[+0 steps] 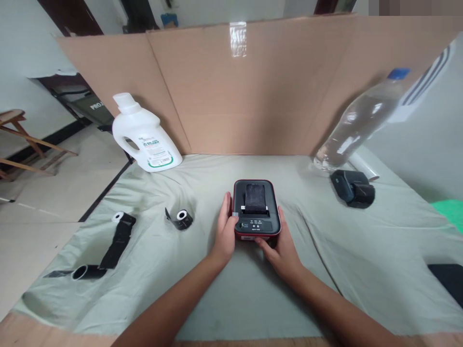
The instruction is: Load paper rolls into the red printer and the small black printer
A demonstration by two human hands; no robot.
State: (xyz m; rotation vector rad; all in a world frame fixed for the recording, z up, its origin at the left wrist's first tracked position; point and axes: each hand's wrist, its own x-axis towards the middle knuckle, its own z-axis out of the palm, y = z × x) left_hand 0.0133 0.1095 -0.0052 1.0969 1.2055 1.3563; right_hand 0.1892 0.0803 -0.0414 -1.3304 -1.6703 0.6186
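A small black portable printer point(257, 219) with a red edge is between my two hands, over the middle of the cloth. A strip of black paper point(255, 196) comes out of the slot in its top. My left hand point(226, 231) grips the printer's left side, its thumb at the front left corner. Around the right side and front edge, my right hand point(282, 246) holds it too, with the thumb along the front. The undersides of the fingers are hidden. To the left of the printer lies a small black paper roll point(183, 220) with a white core.
More black rolls, one partly unwound point(119, 241), lie at the left. A white detergent bottle point(146, 137) and a clear bottle point(356, 125) with a blue cap lean near a cardboard screen point(260, 96). A second black device point(352, 188) sits at the right, with a dark cable point(320, 248) nearer.
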